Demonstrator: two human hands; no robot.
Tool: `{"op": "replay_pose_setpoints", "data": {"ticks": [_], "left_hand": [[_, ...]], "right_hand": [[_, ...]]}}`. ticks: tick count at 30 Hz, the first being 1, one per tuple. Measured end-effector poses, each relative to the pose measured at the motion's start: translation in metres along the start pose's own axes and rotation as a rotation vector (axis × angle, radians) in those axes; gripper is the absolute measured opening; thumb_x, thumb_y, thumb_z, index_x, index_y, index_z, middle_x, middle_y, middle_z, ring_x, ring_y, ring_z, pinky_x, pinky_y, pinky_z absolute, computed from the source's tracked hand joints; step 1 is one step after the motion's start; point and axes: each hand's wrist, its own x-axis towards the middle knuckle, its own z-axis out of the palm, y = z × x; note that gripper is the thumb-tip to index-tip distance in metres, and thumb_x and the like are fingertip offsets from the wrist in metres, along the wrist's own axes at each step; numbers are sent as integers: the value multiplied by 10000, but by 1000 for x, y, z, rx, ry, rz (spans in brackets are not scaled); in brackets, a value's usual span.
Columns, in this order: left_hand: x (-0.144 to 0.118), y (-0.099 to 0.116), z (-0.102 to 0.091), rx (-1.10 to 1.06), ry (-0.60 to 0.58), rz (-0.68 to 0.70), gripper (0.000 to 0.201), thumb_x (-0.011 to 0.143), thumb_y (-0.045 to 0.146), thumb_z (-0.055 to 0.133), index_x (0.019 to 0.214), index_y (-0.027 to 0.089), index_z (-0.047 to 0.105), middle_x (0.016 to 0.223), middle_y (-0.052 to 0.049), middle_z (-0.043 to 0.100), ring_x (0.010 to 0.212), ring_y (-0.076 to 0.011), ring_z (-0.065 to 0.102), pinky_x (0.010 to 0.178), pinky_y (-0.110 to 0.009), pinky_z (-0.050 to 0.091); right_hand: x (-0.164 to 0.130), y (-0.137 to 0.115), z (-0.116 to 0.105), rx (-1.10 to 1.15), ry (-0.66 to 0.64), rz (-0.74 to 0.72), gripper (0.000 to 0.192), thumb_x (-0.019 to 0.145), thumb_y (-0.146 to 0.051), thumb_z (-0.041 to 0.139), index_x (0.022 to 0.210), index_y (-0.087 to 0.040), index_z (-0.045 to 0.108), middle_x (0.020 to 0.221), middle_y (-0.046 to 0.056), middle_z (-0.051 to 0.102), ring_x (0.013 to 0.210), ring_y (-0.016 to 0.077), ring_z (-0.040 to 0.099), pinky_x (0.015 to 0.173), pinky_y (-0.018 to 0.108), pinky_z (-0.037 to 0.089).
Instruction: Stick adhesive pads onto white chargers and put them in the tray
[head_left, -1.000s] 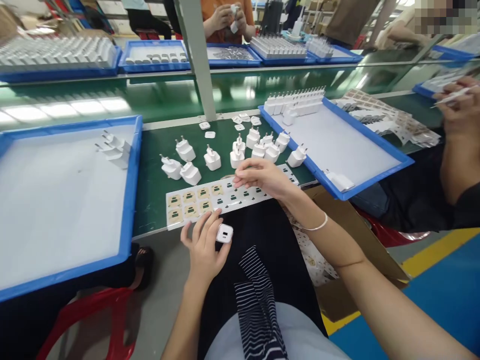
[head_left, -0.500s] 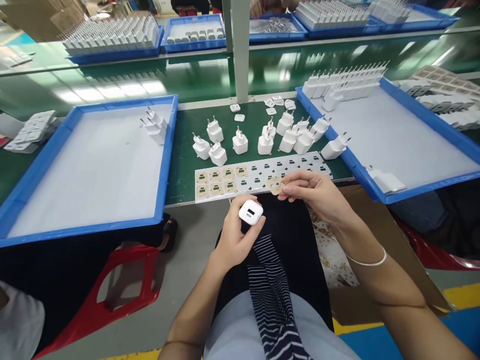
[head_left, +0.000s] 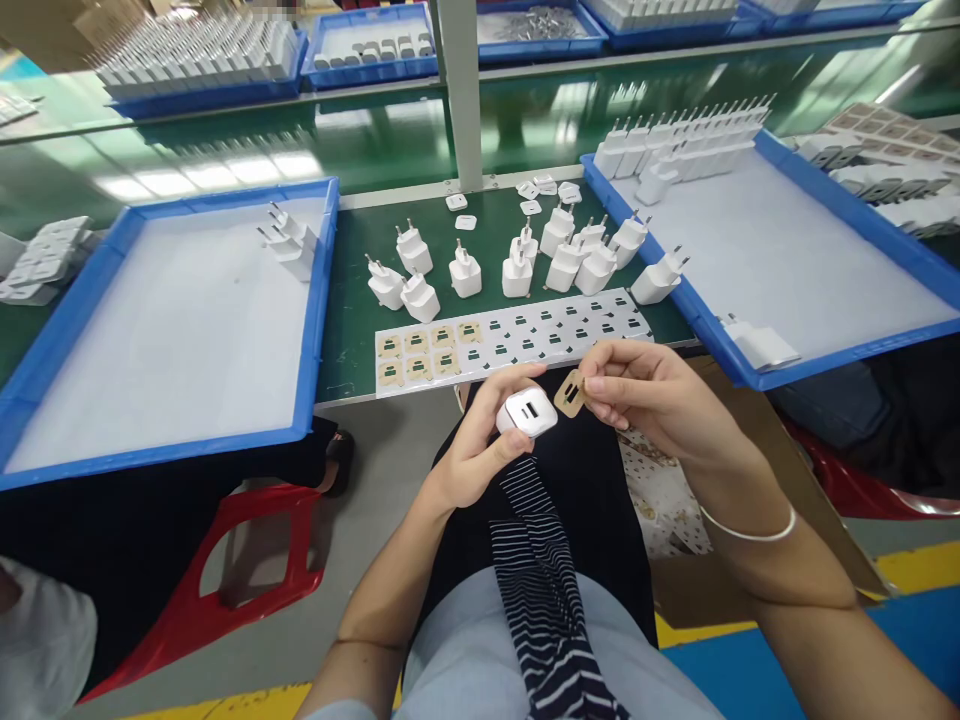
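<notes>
My left hand (head_left: 474,450) grips a white charger plug (head_left: 528,412) over my lap, its port face turned up. Right beside it, my right hand (head_left: 651,392) pinches a small tan sticker (head_left: 571,392) with a dark cut-out, a finger's width from the charger. Just beyond both hands a white sticker sheet (head_left: 510,340) lies at the green bench's near edge, with tan stickers left at its left end. Several loose white chargers (head_left: 465,272) stand on the bench behind the sheet.
A blue tray (head_left: 315,300) on the left holds three chargers at its far corner. A blue tray (head_left: 705,320) on the right has a row of chargers along its back. A grey post (head_left: 459,90) rises mid-bench. A red stool (head_left: 225,580) and a cardboard box (head_left: 750,560) sit below.
My right hand peeled a tan sticker off the sheet and brought it down to the charger. My left hand raised the charger toward it. The view tilted downward.
</notes>
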Motion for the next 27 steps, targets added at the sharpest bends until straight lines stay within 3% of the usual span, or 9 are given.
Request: {"op": "replay_pose_setpoints", "data": {"ticks": [4,7,10,15,19,27], "left_hand": [[2,5,2,-178,-79,38,386,919,496,641,1221,287,524,1095,-62,619,666,-119,582,557,-265,511],[3,10,4,-145,-53,112,370,902,468,667,1193,291,524,1168,-77,621,848,-176,646,684,-313,563],[3,11,3,-107,-8,74,378,910,515,639,1183,273,540,1186,-97,632,966,-229,665,790,-382,575],[1,10,2,-209,-84,-34,405,921,604,582,1115,250,557,1121,-83,653,700,-156,638,560,-310,513],[1,14,5,-255,-102,-62,391,927,604,587,1024,227,546,924,-45,650,530,-110,544,468,-281,446],[0,13,8,-375,-148,18,308,995,504,531,1042,200,532,825,-24,593,536,-82,506,446,-198,375]], "right_hand": [[1,-22,7,-60,-151,87,236,781,-333,855,697,-188,689,538,-27,573,451,63,438,385,200,302],[-1,-28,13,-17,-193,110,263,784,-360,850,680,-194,674,518,-33,566,417,51,400,371,205,260],[-4,-29,17,-41,-176,81,254,792,-369,842,688,-203,680,518,-32,567,422,56,409,374,213,255],[-3,-37,20,-184,-238,109,246,766,-357,861,671,-199,699,481,-32,546,412,59,415,375,224,259],[3,-44,27,-202,-312,173,276,774,-343,847,624,-189,674,472,-30,543,406,52,414,382,222,267],[6,-45,28,-223,-383,249,188,846,-190,757,686,-141,671,525,-25,584,444,38,455,411,202,288]]}}
